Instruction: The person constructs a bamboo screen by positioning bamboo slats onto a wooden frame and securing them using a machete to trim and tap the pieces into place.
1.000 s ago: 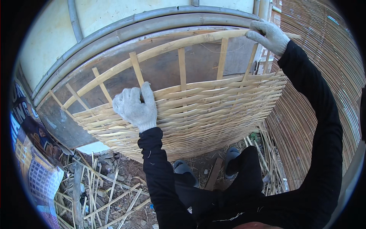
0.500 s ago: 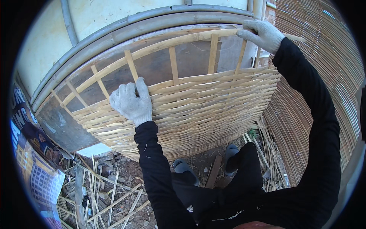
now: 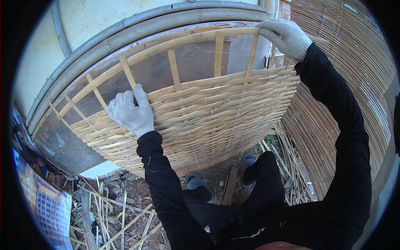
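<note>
So my right hand [image 3: 287,38] has its fingers wrapped round a long bamboo strip [image 3: 187,39] near its right end, with a bit of tail poking out past the glove. Left hand [image 3: 131,110] is curled over the top row of the woven panel [image 3: 196,112], thumb up. Looks like a grasp, but I can't tell how hard it's pressing.

The panel stands tilted in front of me, and I'd call it mostly done: the rows below my left hand are packed close all the way down. What's left, as I read it, is the open band up top. The strip looks to be in among the uprights [image 3: 173,66] (at least one crosses in front of it), but it sits well apart from the last tight row, especially mid-span.

Further out: a dark board [image 3: 62,146] and thick poles [image 3: 146,31] just behind, so not much room on the far side, I reckon. The slatted wall [image 3: 333,104] on the right could catch that tail. Near side's messy: offcuts [image 3: 125,216] left and right, a plank [image 3: 230,185] between my shoes [image 3: 199,185], and a printed banner [image 3: 50,204] far left.
</note>
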Demonstrator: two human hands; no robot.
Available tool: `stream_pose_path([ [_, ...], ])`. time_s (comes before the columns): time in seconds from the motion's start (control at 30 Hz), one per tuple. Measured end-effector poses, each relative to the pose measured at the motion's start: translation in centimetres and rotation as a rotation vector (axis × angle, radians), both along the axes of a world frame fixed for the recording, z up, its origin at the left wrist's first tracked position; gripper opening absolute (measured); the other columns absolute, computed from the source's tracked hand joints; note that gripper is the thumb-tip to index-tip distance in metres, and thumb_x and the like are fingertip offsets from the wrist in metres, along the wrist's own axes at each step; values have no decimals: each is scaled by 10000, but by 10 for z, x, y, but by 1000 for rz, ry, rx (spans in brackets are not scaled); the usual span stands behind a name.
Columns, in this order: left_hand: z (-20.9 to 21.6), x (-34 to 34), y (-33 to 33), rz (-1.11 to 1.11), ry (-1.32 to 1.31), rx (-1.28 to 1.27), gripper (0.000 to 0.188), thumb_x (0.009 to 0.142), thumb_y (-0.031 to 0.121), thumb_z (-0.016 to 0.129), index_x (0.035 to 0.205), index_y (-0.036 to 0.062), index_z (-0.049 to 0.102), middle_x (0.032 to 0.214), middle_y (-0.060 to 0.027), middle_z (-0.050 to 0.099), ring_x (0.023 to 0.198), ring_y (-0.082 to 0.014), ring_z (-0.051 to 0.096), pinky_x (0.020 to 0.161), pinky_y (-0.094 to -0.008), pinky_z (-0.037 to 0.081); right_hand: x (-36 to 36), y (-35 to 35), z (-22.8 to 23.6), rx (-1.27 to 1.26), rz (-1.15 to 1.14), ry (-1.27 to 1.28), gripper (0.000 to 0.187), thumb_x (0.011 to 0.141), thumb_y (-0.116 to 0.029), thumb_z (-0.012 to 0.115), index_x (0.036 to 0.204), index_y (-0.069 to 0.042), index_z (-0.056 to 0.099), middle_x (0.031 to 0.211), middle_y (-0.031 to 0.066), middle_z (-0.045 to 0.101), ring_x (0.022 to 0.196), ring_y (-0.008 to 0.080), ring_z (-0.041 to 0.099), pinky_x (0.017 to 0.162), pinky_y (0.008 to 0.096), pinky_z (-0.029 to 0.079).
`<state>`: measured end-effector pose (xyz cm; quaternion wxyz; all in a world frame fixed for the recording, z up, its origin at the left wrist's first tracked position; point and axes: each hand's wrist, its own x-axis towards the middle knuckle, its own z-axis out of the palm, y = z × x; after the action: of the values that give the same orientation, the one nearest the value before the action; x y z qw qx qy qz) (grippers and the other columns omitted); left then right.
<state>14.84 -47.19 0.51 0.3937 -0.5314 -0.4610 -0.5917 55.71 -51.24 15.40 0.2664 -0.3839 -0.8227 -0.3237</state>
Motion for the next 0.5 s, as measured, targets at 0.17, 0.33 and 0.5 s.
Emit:
stream_pose_path([
  [0.17,0,3,-10,5,2,-1,345,903,243,687,624,77,568,660,-84,527,692,-294,500,741,-438,383,9,8,-1,-16,20,-13,277,1001,-203,588,1180,-9,671,968,167,706,896,311,691,810,377,548],
  [0.33,4,3,-23,41,14,-44,292,891,227,709,665,81,595,652,-66,522,698,-286,513,751,-417,390,20,19,-2,-39,111,21,297,1002,-187,585,1240,-17,634,1099,184,690,990,331,673,876,386,537],
  [0.5,20,-23,-57,-74,-189,276,129,900,135,683,877,22,625,900,-122,581,902,-280,541,880,-421,424,9,4,-1,-101,140,11,290,1021,-167,536,1260,-21,614,1167,184,665,1113,351,624,971,403,495],
])
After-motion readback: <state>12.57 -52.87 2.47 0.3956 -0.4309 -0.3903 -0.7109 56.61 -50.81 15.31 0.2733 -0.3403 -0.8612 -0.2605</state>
